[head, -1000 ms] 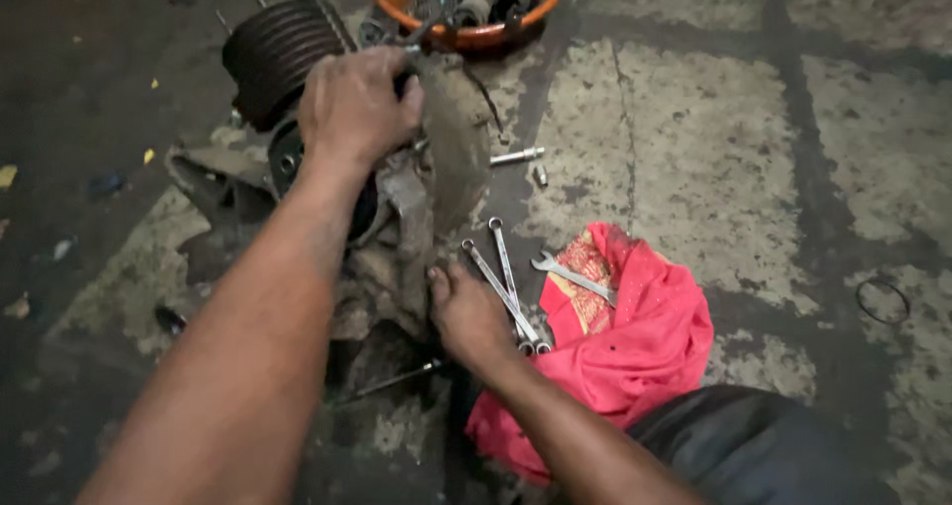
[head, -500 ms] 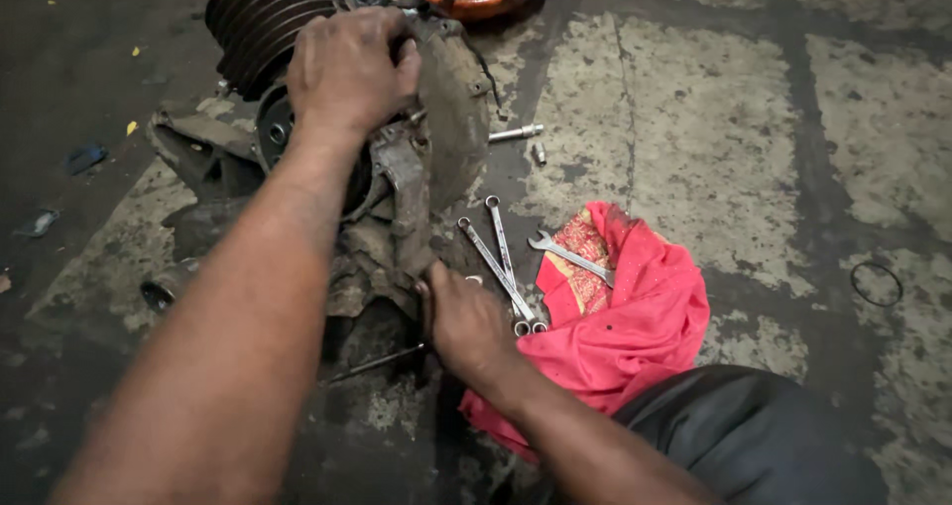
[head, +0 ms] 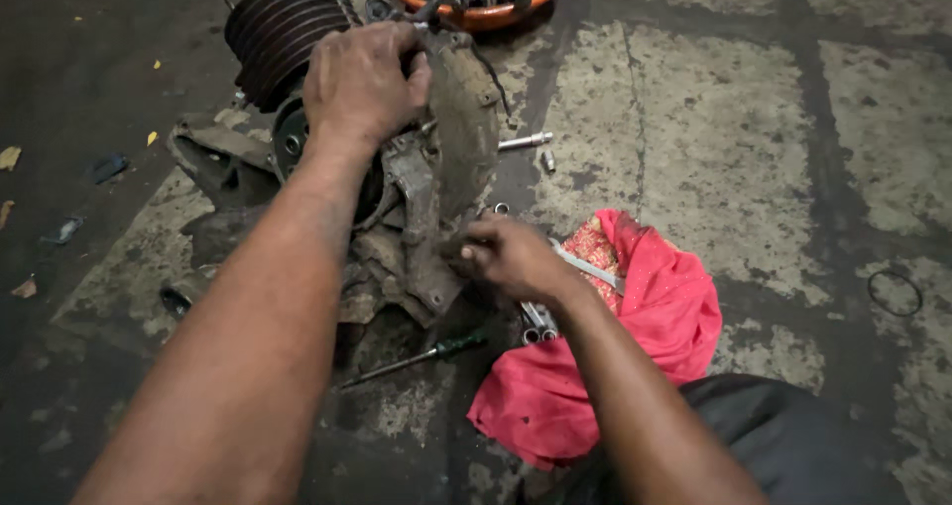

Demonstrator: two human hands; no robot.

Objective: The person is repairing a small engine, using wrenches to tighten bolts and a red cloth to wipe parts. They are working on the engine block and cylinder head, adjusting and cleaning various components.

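Fingers of the left hand [head: 362, 84] curl over the top of the greasy engine [head: 416, 178] lying on the concrete floor [head: 754, 138]. Right hand [head: 511, 257] pinches at its lower casing, perhaps holding something small, beside the red cloth [head: 635, 346] and wrenches [head: 535, 319].

Left hand [head: 362, 84] grips the top of the engine case [head: 436, 168]; right hand [head: 511, 257] touches its lower edge beside the red cloth [head: 615, 366].
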